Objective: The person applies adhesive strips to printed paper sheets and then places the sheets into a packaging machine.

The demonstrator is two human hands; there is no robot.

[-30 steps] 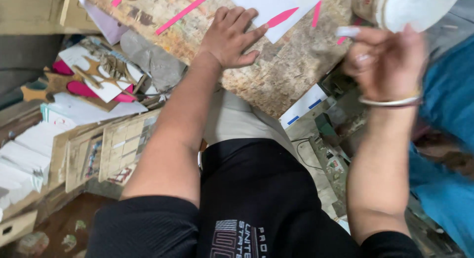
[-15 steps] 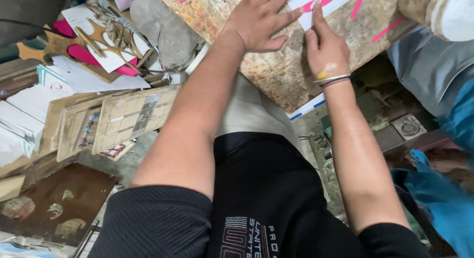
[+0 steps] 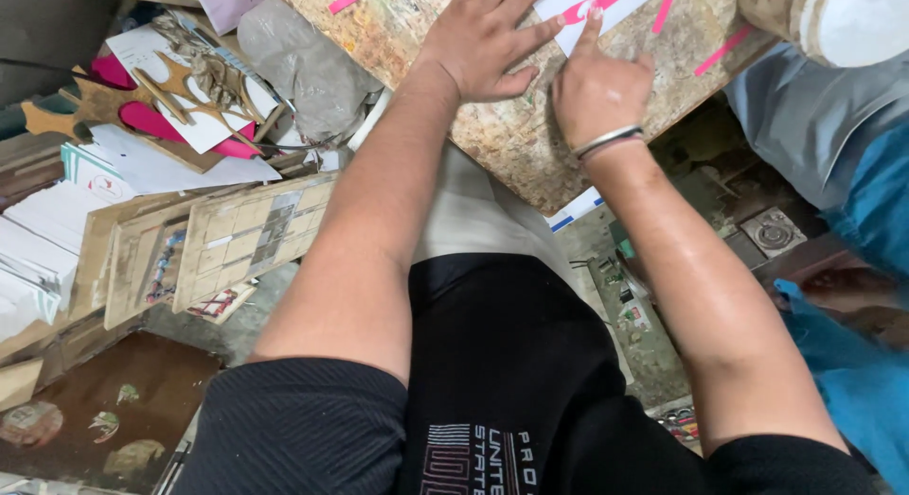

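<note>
hands are both up on a worn, speckled board (image 3: 530, 144) at the top of the view. left hand (image 3: 488, 40) lies flat with fingers spread, pressing down a white sheet (image 3: 568, 2) at its edge, gripping nothing. right hand (image 3: 598, 90) is loosely curled, index fingertip pushing on a pink cutout (image 3: 598, 2) stuck on that sheet; looks like it holds nothing, though the palm is hidden. loose pink strips (image 3: 724, 48) lie on the board just to the right. off to the left sits a messy pile of wooden cutouts (image 3: 175, 83) and a wooden grid panel (image 3: 251, 234).
</note>
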